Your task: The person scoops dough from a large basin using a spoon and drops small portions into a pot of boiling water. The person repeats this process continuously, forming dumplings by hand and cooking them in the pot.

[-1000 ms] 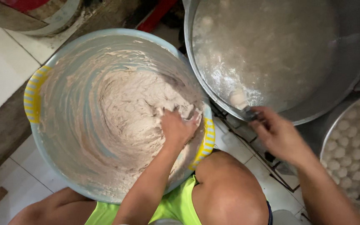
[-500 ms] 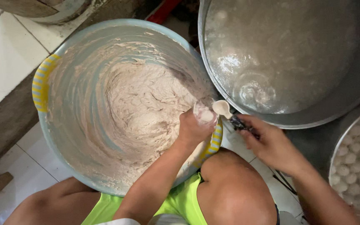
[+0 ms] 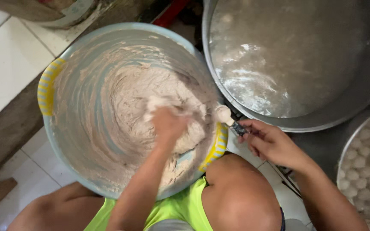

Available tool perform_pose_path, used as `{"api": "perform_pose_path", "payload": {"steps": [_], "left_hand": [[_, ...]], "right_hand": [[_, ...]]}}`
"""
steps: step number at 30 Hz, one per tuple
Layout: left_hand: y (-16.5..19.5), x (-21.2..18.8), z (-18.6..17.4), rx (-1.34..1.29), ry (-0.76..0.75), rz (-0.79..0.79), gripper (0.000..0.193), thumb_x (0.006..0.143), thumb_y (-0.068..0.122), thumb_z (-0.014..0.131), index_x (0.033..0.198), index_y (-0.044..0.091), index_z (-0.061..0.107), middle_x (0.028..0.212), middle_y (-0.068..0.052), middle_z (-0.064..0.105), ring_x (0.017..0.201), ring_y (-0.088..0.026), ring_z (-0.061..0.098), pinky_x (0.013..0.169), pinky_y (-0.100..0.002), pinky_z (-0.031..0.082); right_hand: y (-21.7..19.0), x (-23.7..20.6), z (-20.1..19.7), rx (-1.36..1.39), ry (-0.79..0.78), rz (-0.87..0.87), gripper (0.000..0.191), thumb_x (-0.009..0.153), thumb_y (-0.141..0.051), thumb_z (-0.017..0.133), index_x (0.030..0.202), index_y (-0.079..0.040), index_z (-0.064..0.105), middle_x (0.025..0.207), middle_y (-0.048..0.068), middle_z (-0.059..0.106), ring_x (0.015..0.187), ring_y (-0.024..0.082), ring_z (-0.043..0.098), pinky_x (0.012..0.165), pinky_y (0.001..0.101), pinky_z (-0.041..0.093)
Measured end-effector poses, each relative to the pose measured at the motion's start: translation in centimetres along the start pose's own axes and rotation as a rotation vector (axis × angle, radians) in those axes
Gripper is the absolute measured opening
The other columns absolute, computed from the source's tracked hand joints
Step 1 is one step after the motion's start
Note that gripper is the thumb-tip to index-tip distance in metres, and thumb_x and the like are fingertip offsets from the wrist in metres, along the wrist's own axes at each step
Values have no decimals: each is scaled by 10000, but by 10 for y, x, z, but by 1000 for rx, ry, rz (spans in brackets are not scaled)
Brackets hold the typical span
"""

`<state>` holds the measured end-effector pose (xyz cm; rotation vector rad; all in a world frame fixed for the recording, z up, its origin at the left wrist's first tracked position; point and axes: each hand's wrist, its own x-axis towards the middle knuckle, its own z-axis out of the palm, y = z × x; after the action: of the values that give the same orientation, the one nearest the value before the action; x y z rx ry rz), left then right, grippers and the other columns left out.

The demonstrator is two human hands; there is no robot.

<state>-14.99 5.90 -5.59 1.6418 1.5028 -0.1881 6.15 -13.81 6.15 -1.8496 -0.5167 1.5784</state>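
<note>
Since half a second ago, my left hand dipped back into the dough in the near-left basin, fingers blurred, grip unclear. Right hand pinched a spoon. Dough seemed soft, sticky; best scooped underneath.

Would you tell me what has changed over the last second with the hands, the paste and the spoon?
The left hand lifted to the basin rim, then plunged back into the paste. The right hand brought its spoon from the pot to the rim, now carrying a lump. Basin, pot and tray of balls stayed put.
</note>
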Motion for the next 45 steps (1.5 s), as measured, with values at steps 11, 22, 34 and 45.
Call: {"api": "perform_pose_path", "payload": {"steps": [11,22,34,45], "left_hand": [[-113,19,10,-98,481,-101,517,762,249,680,1166,-66,611,1125,-240,661,1029,-380,630,889,-473,497],[-50,5,63,-68,170,502,546,792,42,596,1313,-73,476,1187,-228,618,1078,-376,592,939,-443,466],[46,-36,22,-152,135,860,270,784,270,823,918,77,691,865,-117,722,813,-350,701,722,-461,561],[52,-31,32,-56,96,668,239,693,217,789,872,68,736,864,-186,729,837,-401,711,778,-485,573]], "right_hand": [[11,14,-82,-801,855,-197,396,900,-31,580,1288,-71,647,1154,242,679,975,470,657,836,553,515],[-18,-20,-65,-657,900,-183,395,916,-148,647,1295,-56,587,1034,233,710,909,455,673,773,532,520],[-27,-23,2,-31,205,1,322,970,-155,575,1270,-46,612,909,54,750,614,123,570,533,309,466],[-12,-6,25,-24,23,-149,424,976,-110,552,1398,-75,580,922,23,697,587,63,500,493,240,444]]}}
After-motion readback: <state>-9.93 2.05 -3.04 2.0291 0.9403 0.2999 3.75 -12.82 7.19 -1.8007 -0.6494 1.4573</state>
